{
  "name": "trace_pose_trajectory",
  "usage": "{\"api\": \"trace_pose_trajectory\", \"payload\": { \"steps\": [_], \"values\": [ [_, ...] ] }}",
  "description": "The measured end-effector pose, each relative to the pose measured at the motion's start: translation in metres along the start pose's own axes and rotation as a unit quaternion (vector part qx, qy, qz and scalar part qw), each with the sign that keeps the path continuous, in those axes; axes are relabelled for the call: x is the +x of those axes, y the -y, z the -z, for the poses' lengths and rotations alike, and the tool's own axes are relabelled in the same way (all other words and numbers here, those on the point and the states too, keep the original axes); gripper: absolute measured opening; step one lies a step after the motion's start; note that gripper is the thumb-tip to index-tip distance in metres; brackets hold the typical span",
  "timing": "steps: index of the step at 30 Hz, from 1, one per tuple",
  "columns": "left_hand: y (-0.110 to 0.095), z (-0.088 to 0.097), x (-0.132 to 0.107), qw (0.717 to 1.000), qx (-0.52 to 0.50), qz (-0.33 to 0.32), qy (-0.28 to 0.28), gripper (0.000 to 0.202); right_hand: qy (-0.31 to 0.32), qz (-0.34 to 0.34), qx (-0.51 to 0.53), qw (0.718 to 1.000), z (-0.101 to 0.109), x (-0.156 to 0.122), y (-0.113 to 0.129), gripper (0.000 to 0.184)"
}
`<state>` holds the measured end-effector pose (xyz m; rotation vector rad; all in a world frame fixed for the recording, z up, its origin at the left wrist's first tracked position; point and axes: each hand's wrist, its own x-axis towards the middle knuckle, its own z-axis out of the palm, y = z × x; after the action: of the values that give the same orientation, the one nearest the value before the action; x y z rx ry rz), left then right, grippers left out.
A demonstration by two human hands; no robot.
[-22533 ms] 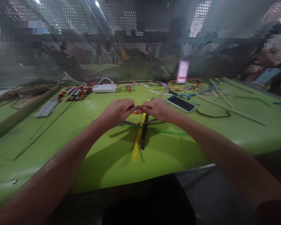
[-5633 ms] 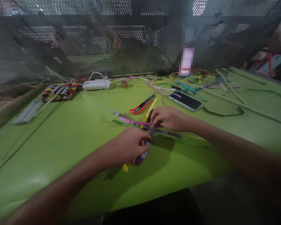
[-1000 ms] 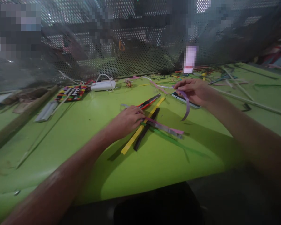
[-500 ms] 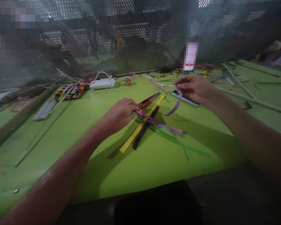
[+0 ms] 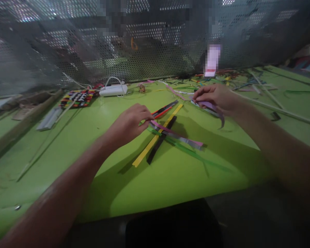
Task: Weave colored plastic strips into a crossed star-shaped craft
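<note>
My left hand (image 5: 135, 120) is closed, its fingertips pinching the left ends of a pink strip (image 5: 175, 133) and a grey strip (image 5: 189, 142). These cross over a yellow strip (image 5: 147, 150) and a black strip (image 5: 155, 150) lying side by side on the table. A green strip (image 5: 191, 153) runs just below them toward the right. Beyond my left fingertips lies a red-and-black cutter (image 5: 164, 110). In my right hand (image 5: 217, 98), closed at the fingertips, is a purple strip (image 5: 208, 104), its free end curling down below the palm. A phone-like flat object (image 5: 206, 110) lies partly hidden under that hand.
On the green table (image 5: 150, 193) stand a white power adapter (image 5: 113, 90) with cable and a multicoloured woven piece (image 5: 76, 99). A wooden pole (image 5: 23, 124) lies at left. A lit phone (image 5: 210, 73) leans on the perforated metal screen (image 5: 155, 58); thin sticks (image 5: 279, 106) lie at right.
The purple strip's free end has swung right, from hanging left of my right hand to under its palm. My left hand stays nearly still on the crossed strips.
</note>
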<state>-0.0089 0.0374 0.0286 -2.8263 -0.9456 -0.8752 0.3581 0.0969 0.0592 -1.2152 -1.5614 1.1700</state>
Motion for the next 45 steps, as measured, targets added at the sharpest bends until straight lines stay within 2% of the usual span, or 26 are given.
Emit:
{"api": "trace_pose_trajectory", "payload": {
  "steps": [4, 7, 10, 13, 17, 21, 26, 29, 37, 42, 45],
  "values": [
    [0.005, 0.009, -0.001, 1.000, 0.002, 0.016, 0.011, 0.023, 0.089, 0.015, -0.178, 0.980, 0.002, 0.002, -0.004, 0.008],
    [0.003, 0.012, -0.001, 0.999, -0.012, 0.013, 0.037, 0.021, 0.116, 0.051, -0.265, 0.956, 0.000, 0.005, -0.008, 0.013],
    [-0.002, 0.011, -0.001, 0.998, -0.024, -0.001, 0.066, 0.022, 0.119, 0.081, -0.302, 0.942, -0.003, 0.005, -0.009, 0.017],
    [-0.002, 0.011, 0.000, 0.998, -0.023, -0.002, 0.065, 0.025, 0.098, 0.087, -0.292, 0.947, -0.008, 0.001, -0.005, 0.018],
    [0.006, 0.018, -0.001, 0.999, 0.002, 0.029, 0.029, 0.028, 0.080, 0.114, -0.285, 0.948, -0.014, -0.006, 0.000, 0.016],
    [0.004, 0.021, -0.001, 0.998, 0.017, 0.049, 0.027, 0.030, 0.133, 0.157, -0.270, 0.941, -0.024, -0.015, 0.002, 0.007],
    [-0.014, 0.020, 0.001, 0.997, 0.014, 0.020, 0.070, 0.031, 0.181, 0.206, -0.229, 0.934, -0.047, -0.029, 0.000, 0.011],
    [-0.018, 0.024, 0.002, 0.997, 0.015, 0.010, 0.074, 0.032, 0.197, 0.216, -0.220, 0.931, -0.055, -0.034, -0.001, 0.014],
    [-0.004, 0.043, 0.001, 0.997, 0.034, 0.063, -0.002, 0.030, 0.186, 0.191, -0.236, 0.934, -0.054, -0.033, -0.004, 0.022],
    [-0.003, 0.042, 0.002, 0.997, 0.044, 0.053, 0.021, 0.031, 0.167, 0.169, -0.217, 0.947, -0.051, -0.028, -0.010, 0.016],
    [-0.004, 0.042, 0.002, 0.997, 0.051, 0.048, 0.036, 0.031, 0.164, 0.177, -0.244, 0.939, -0.050, -0.027, -0.011, 0.016]
  ]
}}
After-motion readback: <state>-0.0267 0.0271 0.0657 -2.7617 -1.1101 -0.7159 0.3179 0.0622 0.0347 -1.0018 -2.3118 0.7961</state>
